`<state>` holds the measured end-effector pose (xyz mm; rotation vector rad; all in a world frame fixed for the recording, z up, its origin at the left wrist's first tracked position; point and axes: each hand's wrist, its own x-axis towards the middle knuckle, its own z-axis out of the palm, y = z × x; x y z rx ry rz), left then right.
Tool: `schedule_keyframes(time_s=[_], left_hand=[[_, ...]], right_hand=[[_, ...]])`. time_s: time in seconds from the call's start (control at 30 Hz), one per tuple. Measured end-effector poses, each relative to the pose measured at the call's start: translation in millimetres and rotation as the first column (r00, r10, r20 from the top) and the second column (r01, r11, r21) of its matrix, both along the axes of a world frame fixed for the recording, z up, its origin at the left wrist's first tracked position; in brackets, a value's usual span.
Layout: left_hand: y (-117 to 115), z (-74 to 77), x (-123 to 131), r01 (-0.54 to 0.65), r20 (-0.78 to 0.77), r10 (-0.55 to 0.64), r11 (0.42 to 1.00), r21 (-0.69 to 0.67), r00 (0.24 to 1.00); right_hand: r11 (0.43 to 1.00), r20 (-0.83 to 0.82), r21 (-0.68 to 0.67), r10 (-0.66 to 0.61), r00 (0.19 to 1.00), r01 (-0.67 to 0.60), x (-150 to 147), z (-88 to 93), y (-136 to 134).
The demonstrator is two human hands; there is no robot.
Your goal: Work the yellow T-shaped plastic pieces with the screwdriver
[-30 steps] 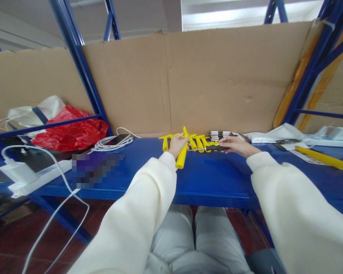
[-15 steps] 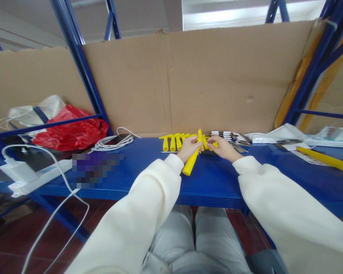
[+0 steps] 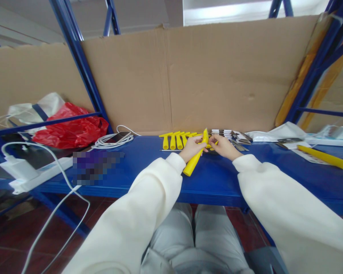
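Across the front of the blue shelf, my left hand (image 3: pixel 191 147) is closed round a yellow plastic handle (image 3: pixel 193 163). Its wide round end points down toward me, and its narrower end tilts up and to the right. Close against the upper part, my right hand (image 3: pixel 222 146) has its fingertips pinched together. What they hold, if anything, is too small to make out. Behind my left hand a row of similar yellow handles (image 3: pixel 172 142) with slanted heads lies side by side. Flat metal blades (image 3: pixel 240 145) and a stack of white-and-dark pieces (image 3: pixel 221 133) lie behind my right hand.
At right lie another long yellow piece (image 3: pixel 325 156) and a white plastic bag (image 3: pixel 276 133). Coiled white cable (image 3: pixel 111 140), a red plastic bag (image 3: pixel 71 127) and a power strip (image 3: pixel 42 174) are at left. A cardboard panel (image 3: pixel 217 80) closes the back; blue posts stand either side.
The upper end of the yellow handle has swung right, and my left hand has shifted slightly right with it. My right hand stays close beside it, fingertips still pinched.
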<state>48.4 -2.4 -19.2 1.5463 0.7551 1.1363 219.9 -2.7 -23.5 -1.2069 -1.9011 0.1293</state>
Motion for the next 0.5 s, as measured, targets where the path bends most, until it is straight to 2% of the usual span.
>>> schedule_keyframes(time_s=[0.2,0.5], left_hand=[[-1.2,0.7,0.7,0.003,-0.012,-0.003,1.000,0.001,1.000],[3.0,0.0,-5.1,-0.076,0.004,0.076,0.997,0.014,0.997]], right_hand=[[0.999,0.007,-0.034,-0.025,1.000,0.025,-1.5,-0.1,0.5],[1.000,-0.004,-0.008,-0.007,1.000,0.007,5.8,-1.9,3.4]])
